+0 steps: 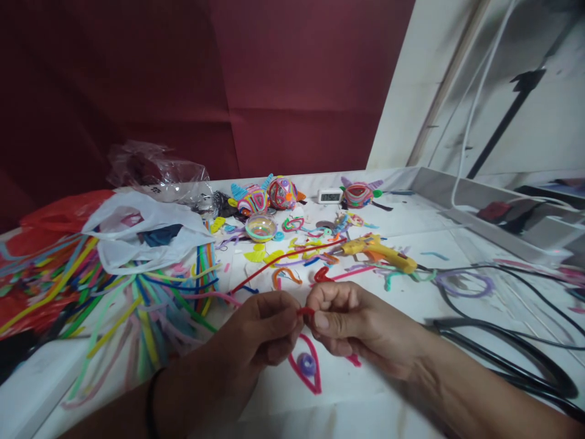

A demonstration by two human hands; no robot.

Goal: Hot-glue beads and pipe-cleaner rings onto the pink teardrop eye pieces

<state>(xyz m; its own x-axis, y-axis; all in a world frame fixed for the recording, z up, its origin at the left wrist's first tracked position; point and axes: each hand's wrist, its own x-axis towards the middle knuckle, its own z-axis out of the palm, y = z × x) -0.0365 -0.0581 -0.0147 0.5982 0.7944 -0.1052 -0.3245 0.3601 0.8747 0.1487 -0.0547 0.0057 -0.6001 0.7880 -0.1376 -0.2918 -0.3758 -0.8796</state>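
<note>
Between my two hands, at the middle of the view, is a short red pipe cleaner, bent into a small curve. My left hand pinches one end of it, and my right hand pinches the other; the fingers hide its ends. Just below them on the white table lies a pink pipe-cleaner loop, pointed at the near end, around a purple coil. Beyond my fingertips sits a bent red pipe-cleaner piece. An orange curved piece rests to its left.
A yellow hot glue gun lies beyond my right hand. Pipe-cleaner bundles and plastic bags fill the left. Wrapped colourful balls, a clear bowl and a small digital clock stand at the back. Black cables run right.
</note>
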